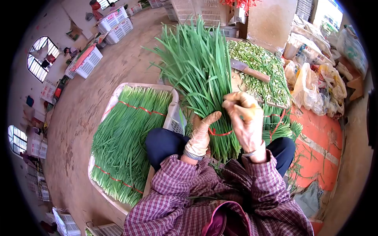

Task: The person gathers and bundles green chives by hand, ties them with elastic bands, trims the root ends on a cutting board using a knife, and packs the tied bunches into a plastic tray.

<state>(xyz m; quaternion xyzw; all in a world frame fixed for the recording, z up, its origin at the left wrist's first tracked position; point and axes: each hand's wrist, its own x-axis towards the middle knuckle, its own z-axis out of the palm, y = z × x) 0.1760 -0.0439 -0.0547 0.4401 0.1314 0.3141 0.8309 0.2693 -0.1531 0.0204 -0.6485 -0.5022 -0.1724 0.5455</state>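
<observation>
Now the left hand (201, 133), gloved, grips a bunch (204, 78) of green chives low on its stalks, where a red band (220, 133) already circles it. The right hand (246, 118) is bare and clenched just right of the bunch; whether it pinches the band's end I cannot tell. The bunch stands over the lap, leaves fanning away. To the left, a crate (173, 114) holds a full layer of banded bunches, so much of the bundling looks done. Farther right, a knife (250, 70) lies on a board among cut ends (271, 82), and a few tied bunches (279, 126) rest nearer. This bunch seems nearly tied but not yet laid down.
</observation>
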